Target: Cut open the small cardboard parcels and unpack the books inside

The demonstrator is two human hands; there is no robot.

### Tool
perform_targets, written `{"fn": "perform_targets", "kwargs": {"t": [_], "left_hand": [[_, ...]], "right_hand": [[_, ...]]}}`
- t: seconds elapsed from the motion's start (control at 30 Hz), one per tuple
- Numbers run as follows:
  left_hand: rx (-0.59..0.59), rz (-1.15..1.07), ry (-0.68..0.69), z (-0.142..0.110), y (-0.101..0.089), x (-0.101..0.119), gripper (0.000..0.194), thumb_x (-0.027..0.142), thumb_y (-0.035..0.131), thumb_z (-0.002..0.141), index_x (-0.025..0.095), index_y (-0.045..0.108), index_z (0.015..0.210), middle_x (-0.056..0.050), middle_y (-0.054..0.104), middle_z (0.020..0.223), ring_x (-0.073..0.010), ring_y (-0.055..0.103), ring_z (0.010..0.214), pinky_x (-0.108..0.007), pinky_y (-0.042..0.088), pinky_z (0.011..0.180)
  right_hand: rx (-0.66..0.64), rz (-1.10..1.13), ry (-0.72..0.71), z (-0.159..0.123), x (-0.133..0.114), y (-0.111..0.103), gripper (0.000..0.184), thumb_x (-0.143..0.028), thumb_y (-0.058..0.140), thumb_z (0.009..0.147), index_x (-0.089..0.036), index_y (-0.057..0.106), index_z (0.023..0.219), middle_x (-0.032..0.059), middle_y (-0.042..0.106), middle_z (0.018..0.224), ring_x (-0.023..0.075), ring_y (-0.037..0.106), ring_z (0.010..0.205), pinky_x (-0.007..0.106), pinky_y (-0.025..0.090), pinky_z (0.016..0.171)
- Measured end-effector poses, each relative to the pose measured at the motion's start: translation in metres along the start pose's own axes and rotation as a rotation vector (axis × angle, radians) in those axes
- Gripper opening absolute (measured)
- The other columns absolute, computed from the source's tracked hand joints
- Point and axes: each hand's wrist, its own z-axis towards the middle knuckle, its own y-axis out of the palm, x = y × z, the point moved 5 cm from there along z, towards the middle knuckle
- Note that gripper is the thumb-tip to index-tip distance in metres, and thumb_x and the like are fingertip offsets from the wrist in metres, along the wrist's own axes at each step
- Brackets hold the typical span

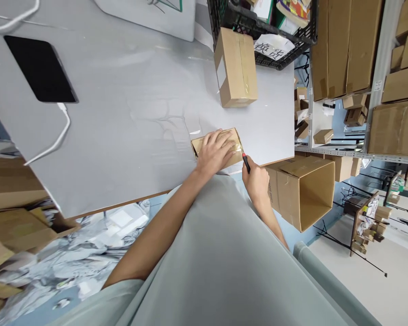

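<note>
A small cardboard box (pixel 235 134) lies near the front edge of the grey table, with shiny tape at its right end. My left hand (pixel 215 151) rests on top of this box, fingers stretched out across it and pressing it down. In my right hand (pixel 256 181) is a thin cutter (pixel 246 162) with a red-and-black handle, the fingers wrapped round it. Its tip meets the taped right end of the box; the blade is too fine to make out fully.
A taller taped carton (pixel 240 68) stands beyond the small box, beside a black crate (pixel 279 59) with a paper sign. A tablet (pixel 41 70) with a white cable lies at left. An open carton (pixel 289 194) is at right below shelving (pixel 374 90). Crumpled packaging (pixel 98 244) covers the floor.
</note>
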Motion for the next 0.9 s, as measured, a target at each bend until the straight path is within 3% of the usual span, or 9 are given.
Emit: {"fn": "perform_targets", "kwargs": {"t": [0.2, 0.37, 0.47, 0.57, 0.73, 0.8, 0.9], "left_hand": [[-0.018, 0.033, -0.026, -0.002, 0.000, 0.001, 0.036, 0.044, 0.055, 0.110, 0.034, 0.077, 0.136, -0.007, 0.061, 0.168, -0.0392, 0.046, 0.161, -0.066, 0.034, 0.132], [-0.029, 0.059, -0.024, -0.001, -0.001, 0.000, 0.035, 0.041, 0.057, 0.107, 0.033, 0.077, 0.134, -0.007, 0.061, 0.168, -0.0393, 0.046, 0.161, -0.067, 0.033, 0.132], [-0.042, 0.085, -0.025, 0.000, -0.003, -0.001, 0.033, 0.042, 0.057, 0.107, 0.032, 0.077, 0.131, -0.007, 0.060, 0.168, -0.0388, 0.046, 0.161, -0.068, 0.032, 0.133], [-0.062, 0.127, -0.029, 0.002, -0.001, 0.003, 0.035, 0.049, 0.069, 0.101, 0.029, 0.075, 0.129, -0.011, 0.054, 0.173, -0.0418, 0.043, 0.163, -0.070, 0.030, 0.134], [-0.071, 0.209, -0.067, 0.013, 0.019, 0.017, 0.083, 0.054, 0.094, 0.076, 0.014, 0.063, 0.142, -0.029, 0.030, 0.182, -0.0530, 0.026, 0.170, -0.076, 0.022, 0.136], [-0.065, 0.229, -0.087, 0.021, 0.027, 0.022, 0.097, 0.047, 0.094, 0.074, 0.009, 0.054, 0.154, -0.033, 0.032, 0.179, -0.0543, 0.027, 0.169, -0.076, 0.021, 0.137], [-0.069, 0.237, -0.086, 0.030, 0.027, 0.028, 0.115, 0.039, 0.090, 0.073, 0.012, 0.037, 0.170, -0.031, 0.043, 0.172, -0.0534, 0.038, 0.163, -0.075, 0.021, 0.137]], "right_hand": [[-0.007, 0.009, 0.017, 0.013, 0.001, 0.015, 0.045, -0.031, 0.039, 0.120, -0.024, 0.060, 0.159, 0.0127, 0.083, 0.113, 0.0255, 0.079, 0.096, 0.030, 0.048, 0.084], [-0.082, 0.049, 0.032, -0.006, 0.026, 0.015, 0.042, -0.028, 0.045, 0.116, -0.024, 0.070, 0.150, 0.0122, 0.085, 0.103, 0.0271, 0.078, 0.089, 0.030, 0.046, 0.078], [-0.015, 0.162, 0.011, -0.010, 0.045, 0.012, 0.044, -0.033, 0.045, 0.115, -0.025, 0.071, 0.149, 0.0110, 0.085, 0.099, 0.0280, 0.078, 0.085, 0.029, 0.044, 0.074], [0.058, 0.271, 0.016, 0.001, 0.062, 0.015, 0.046, -0.036, 0.046, 0.113, -0.024, 0.072, 0.148, 0.0113, 0.085, 0.100, 0.0289, 0.078, 0.085, 0.029, 0.045, 0.073], [0.082, 0.397, -0.017, 0.036, 0.076, 0.031, 0.045, -0.035, 0.046, 0.111, -0.021, 0.076, 0.141, 0.0117, 0.086, 0.103, 0.0284, 0.079, 0.090, 0.029, 0.049, 0.077], [0.092, 0.451, -0.040, 0.049, 0.079, 0.037, 0.044, -0.034, 0.047, 0.110, -0.021, 0.075, 0.141, 0.0111, 0.086, 0.106, 0.0275, 0.079, 0.093, 0.030, 0.051, 0.080], [0.110, 0.528, -0.062, 0.065, 0.086, 0.043, 0.042, -0.035, 0.048, 0.109, -0.021, 0.076, 0.137, 0.0097, 0.086, 0.105, 0.0255, 0.079, 0.090, 0.030, 0.053, 0.083]]}}
